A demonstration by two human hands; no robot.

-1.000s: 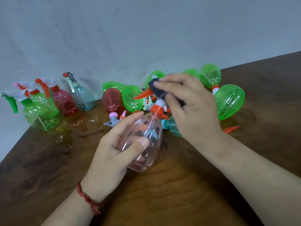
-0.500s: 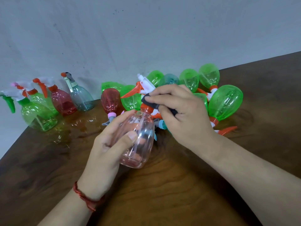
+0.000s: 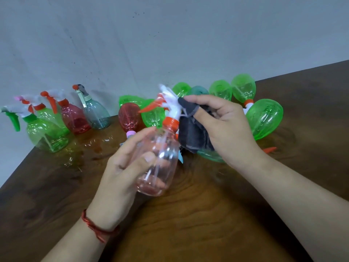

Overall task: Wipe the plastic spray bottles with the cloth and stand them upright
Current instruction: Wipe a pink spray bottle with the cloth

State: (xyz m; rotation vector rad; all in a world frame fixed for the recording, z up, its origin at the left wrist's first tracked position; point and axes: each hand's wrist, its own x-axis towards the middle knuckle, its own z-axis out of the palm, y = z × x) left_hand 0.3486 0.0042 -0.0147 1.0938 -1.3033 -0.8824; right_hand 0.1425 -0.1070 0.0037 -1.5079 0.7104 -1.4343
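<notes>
Far-left edge of brown wooden table (image 3: 207, 224): upright coloured spray bottles (image 3: 75, 120). Mid-table, left hand (image 3: 124, 167) grips clear pinkish plastic spray bottle (image 3: 160, 159), tilted; right hand (image 3: 226, 125) pinches dark grey cloth (image 3: 192, 129) against its white trigger head (image 3: 172, 106). Advice: rotate bottle under cloth, do collar and body, then stand it there.

A dark brown wooden table (image 3: 207, 224) with swirling grain lies under the grip and spreads out on every side of it. Its top is glossy, with small bright glints left of the grip and beyond it. Behind the grip, the table's far edge meets a pale grey wall (image 3: 170, 35) marked with dark specks and faint scuffs. The light is soft and even.
</notes>
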